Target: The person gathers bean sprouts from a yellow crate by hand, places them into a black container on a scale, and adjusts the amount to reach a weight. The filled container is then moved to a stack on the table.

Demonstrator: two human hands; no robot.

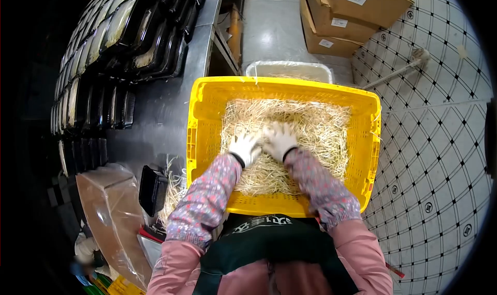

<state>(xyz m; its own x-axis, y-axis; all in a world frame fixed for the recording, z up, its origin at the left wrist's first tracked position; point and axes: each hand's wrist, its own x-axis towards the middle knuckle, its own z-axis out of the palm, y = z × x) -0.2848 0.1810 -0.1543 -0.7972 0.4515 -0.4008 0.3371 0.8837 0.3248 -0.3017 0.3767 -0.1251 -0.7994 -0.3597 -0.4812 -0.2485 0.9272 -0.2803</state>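
Note:
A yellow crate (pixel 284 204) with perforated walls stands in front of me, holding a thick layer of pale straw-like strands (pixel 323 139). My left hand (pixel 245 148), in a white glove, lies on the strands left of the middle, fingers apart. Close beside it, my right hand (pixel 279 139), gloved the same way, rests on them with its fingers spread and slightly blurred. Neither hand visibly grips anything, though some fingertips are hard to make out against the strands. Both forearms wear patterned sleeve covers.
Stacked black trays (pixel 147 46) with pale contents fill the metal table (pixel 150 139) at left. One black tray (pixel 152 190) sits by loose strands near a plastic-covered box (pixel 111 212). Behind the crate are a white tub (pixel 290 69) and cardboard boxes (pixel 347 15). Patterned floor lies right.

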